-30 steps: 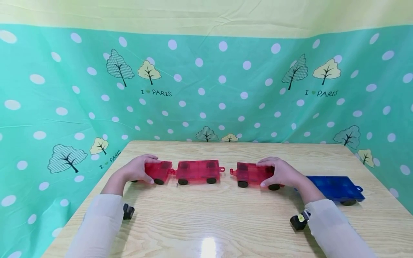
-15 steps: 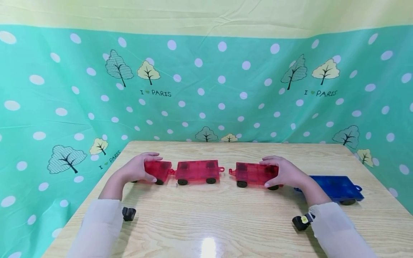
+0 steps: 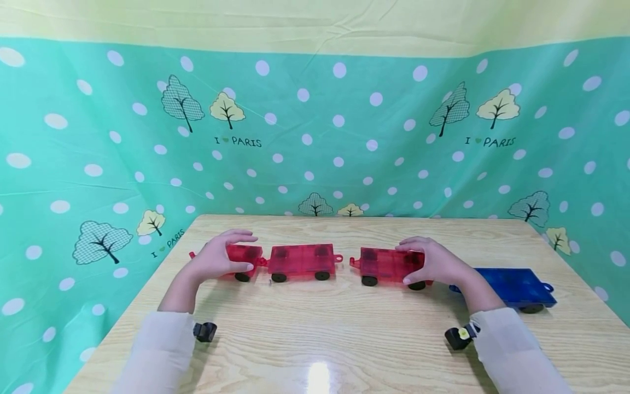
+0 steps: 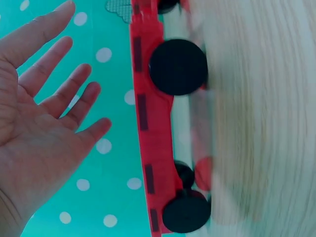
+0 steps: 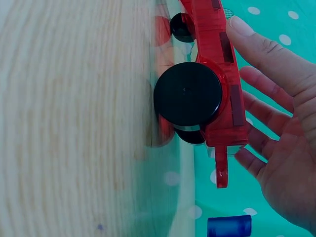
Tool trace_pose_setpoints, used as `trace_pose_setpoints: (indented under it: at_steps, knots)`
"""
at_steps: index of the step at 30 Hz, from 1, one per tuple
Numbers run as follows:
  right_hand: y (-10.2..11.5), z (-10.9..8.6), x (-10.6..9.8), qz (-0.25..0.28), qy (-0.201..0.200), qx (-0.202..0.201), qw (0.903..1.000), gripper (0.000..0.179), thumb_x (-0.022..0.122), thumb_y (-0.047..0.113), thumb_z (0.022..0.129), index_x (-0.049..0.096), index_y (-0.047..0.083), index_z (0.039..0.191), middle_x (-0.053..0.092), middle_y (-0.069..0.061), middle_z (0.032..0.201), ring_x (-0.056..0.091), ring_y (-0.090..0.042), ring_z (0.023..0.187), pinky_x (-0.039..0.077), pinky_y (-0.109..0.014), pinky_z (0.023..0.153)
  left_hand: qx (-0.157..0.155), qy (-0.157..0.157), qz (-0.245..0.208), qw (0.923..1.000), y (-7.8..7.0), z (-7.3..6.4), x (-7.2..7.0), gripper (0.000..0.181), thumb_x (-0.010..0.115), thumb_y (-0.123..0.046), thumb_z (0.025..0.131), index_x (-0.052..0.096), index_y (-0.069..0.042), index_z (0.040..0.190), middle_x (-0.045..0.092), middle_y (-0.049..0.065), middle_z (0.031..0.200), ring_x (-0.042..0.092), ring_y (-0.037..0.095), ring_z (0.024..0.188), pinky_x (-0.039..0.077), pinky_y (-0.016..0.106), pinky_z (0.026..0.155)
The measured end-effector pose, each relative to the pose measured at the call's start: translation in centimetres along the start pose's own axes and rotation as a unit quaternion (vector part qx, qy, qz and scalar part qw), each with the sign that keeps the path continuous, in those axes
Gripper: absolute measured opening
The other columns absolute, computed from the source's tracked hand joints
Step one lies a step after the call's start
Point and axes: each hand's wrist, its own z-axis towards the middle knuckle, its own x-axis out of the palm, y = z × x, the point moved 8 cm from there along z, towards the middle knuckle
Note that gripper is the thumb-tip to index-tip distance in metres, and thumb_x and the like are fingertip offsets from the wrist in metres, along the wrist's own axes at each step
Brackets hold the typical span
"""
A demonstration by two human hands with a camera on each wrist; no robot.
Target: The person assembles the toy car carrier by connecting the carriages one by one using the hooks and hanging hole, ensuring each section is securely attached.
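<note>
The wood-grain table (image 3: 344,323) carries three red wheeled cars (image 3: 302,260) and one blue car (image 3: 517,287).

Left hand (image 3: 216,260): fingers (image 4: 84,106) extended, spread; thumb (image 4: 42,32) held apart, on side nearer body; palm turned inward. Right hand (image 3: 438,262): fingers lightly bent, splayed; thumb apart, likewise nearer body; palm inward. Hands well apart, roughly level. Wrists (image 3: 179,295): bare. Forearms: two, pale-sleeved, reaching forward, slanting inward.
</note>
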Motion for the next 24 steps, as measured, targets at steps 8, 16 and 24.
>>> trace_pose_setpoints:
  at_steps: [8, 16, 24]
  knots:
    - [0.1, 0.0, 0.0, -0.006, 0.000, -0.012, 0.9999, 0.071, 0.090, 0.031, 0.068, 0.063, 0.004, 0.128, 0.048, -0.024, 0.137, 0.037, -0.048, 0.128, 0.047, -0.057, 0.094, 0.033, -0.020, -0.022, 0.9990, -2.2, 0.2, 0.5, 0.061, 0.085, -0.021, 0.076, 0.062, -0.010, 0.130, 0.048, 0.011, 0.142, 0.038, 0.035, 0.133, 0.045, 0.059, 0.095]
    - [-0.2, 0.0, 0.0, 0.000, 0.000, -0.011, 0.9999, 0.072, 0.090, 0.032, 0.069, 0.062, 0.005, 0.130, 0.048, -0.024, 0.138, 0.037, -0.048, 0.128, 0.049, -0.056, 0.091, 0.053, -0.016, -0.050, 0.9972, -3.9, 0.7, 1.9, 0.056, 0.084, -0.023, 0.078, 0.063, -0.013, 0.128, 0.049, 0.008, 0.140, 0.038, 0.032, 0.133, 0.044, 0.059, 0.096]
    - [0.0, -0.1, 0.0, 0.004, 0.004, -0.020, 0.9998, 0.069, 0.089, 0.029, 0.070, 0.062, 0.004, 0.129, 0.047, -0.025, 0.138, 0.036, -0.048, 0.129, 0.047, -0.057, 0.094, 0.053, -0.024, -0.057, 0.9967, -5.3, 1.3, 2.9, 0.057, 0.085, -0.023, 0.076, 0.064, -0.014, 0.128, 0.050, 0.006, 0.139, 0.040, 0.030, 0.131, 0.042, 0.060, 0.098]
